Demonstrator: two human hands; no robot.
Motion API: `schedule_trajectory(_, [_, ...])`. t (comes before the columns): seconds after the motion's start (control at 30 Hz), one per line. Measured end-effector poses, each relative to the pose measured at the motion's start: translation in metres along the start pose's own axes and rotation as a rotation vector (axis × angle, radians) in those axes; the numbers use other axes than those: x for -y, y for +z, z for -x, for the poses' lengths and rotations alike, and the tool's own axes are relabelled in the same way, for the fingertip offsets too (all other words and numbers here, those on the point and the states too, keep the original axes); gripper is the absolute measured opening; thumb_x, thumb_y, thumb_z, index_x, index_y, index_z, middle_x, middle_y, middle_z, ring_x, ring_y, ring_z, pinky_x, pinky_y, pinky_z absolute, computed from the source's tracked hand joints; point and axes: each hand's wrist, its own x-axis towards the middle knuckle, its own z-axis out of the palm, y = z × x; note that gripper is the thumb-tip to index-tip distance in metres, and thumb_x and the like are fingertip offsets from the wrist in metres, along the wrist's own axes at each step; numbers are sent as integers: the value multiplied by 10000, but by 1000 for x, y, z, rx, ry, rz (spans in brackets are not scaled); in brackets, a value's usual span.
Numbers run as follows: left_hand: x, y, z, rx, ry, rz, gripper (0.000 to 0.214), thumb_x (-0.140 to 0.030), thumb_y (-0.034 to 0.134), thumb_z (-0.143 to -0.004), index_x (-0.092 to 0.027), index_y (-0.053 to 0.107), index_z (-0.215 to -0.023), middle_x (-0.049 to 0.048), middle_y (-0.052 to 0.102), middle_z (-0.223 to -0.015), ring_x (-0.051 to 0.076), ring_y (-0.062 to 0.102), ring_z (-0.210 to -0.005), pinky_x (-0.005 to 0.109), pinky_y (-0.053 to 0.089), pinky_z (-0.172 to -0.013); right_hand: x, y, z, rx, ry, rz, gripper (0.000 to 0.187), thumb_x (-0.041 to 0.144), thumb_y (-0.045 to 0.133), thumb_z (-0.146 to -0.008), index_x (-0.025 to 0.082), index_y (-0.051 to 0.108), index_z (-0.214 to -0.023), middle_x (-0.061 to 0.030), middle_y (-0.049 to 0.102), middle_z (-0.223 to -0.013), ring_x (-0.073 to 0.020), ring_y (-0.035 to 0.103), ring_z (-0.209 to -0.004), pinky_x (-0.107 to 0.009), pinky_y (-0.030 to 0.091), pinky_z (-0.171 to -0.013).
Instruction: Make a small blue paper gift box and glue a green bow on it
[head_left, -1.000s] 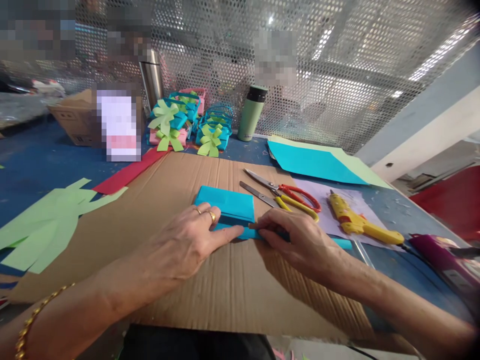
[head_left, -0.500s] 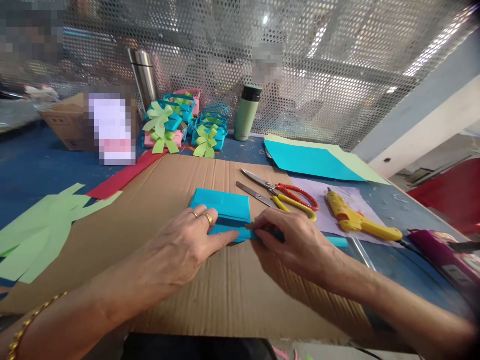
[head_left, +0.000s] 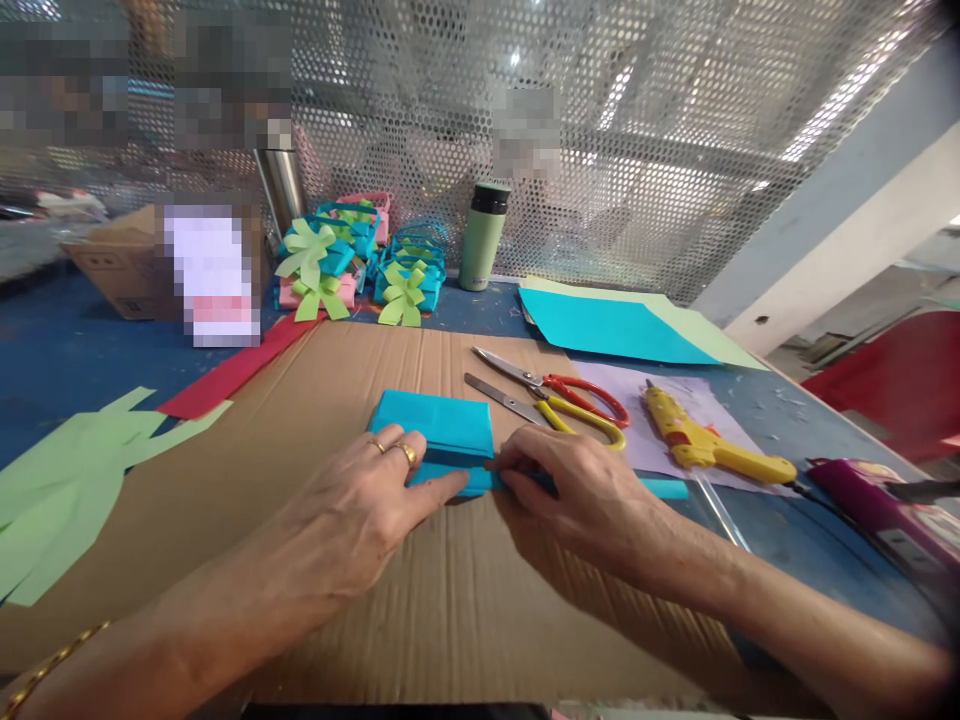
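A folded turquoise paper point(head_left: 439, 425) lies on a brown cardboard sheet point(head_left: 315, 400) in front of me. My left hand point(head_left: 352, 510), with rings on two fingers, lies flat on the paper's near left edge, fingers stretched out and pressing down. My right hand point(head_left: 570, 490) is closed in a pinch on the paper's near edge, where a thin turquoise strip point(head_left: 660, 488) runs out to the right from under it. The two hands nearly touch at the fingertips.
Scissors point(head_left: 559, 395) with red and yellow handles and a yellow glue gun point(head_left: 705, 445) lie right of the paper. Turquoise and green sheets point(head_left: 607, 325) sit behind them. Finished paper baskets point(head_left: 352, 260), a green flask point(head_left: 480, 235), a steel flask, a carton and green cut-outs point(head_left: 67, 480) stand further off.
Both hands and the paper have kept their pose. The view has tilted slightly, so everything sits a little lower and to the left.
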Motion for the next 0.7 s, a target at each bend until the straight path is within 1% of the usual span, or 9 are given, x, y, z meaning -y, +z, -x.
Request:
schedule_trajectory(0.07, [0, 3, 1, -5, -4, -11, 487, -83, 343, -1012, -256, 634, -1363, 74, 532, -927, 214, 495, -819, 326, 507, -702, 0, 0, 0, -6, 7, 12, 93, 124, 600, -857, 184, 663, -891, -10, 704, -773, -132, 556, -627, -255, 324, -578])
schedule_trajectory(0.23, [3, 12, 3, -69, 3, -36, 491, -90, 347, -1002, -261, 641, -1356, 70, 505, -898, 221, 472, -794, 341, 478, -694, 0, 1, 2, 6, 19, 27, 92, 133, 587, -865, 187, 655, -897, -15, 700, -779, -134, 547, -627, -263, 303, -575])
schedule_trajectory(0.33, [3, 10, 3, -37, 2, 1, 477, -88, 356, -998, -248, 646, -1342, 78, 519, -918, 224, 490, -814, 341, 492, -701, 0, 2, 3, -2, -4, 58, 82, 167, 548, -896, 183, 628, -897, -24, 678, -786, -137, 532, -630, -272, 290, -570])
schedule_trajectory(0.43, [2, 7, 4, 21, -19, 24, 484, -79, 366, -999, -253, 617, -1374, 86, 533, -966, 229, 507, -853, 357, 511, -736, -1, 3, 4, -9, -32, 85, 97, 172, 510, -918, 182, 605, -902, -31, 656, -793, -140, 521, -636, -278, 275, -566])
schedule_trajectory(0.53, [2, 9, 5, 7, -31, 22, 495, -81, 363, -1006, -261, 583, -1411, 86, 523, -987, 233, 506, -885, 386, 510, -779, -1, 4, 4, -1, -36, 82, 104, 153, 502, -914, 183, 597, -885, -37, 654, -793, -140, 518, -636, -282, 269, -567])
schedule_trajectory(0.7, [5, 15, 5, -39, 3, 25, 507, -89, 360, -1004, -294, 591, -1406, 67, 502, -943, 212, 480, -824, 332, 482, -725, 2, 5, 3, -30, 4, 62, 70, 180, 535, -896, 194, 600, -874, -38, 665, -793, -148, 519, -642, -288, 270, -569])
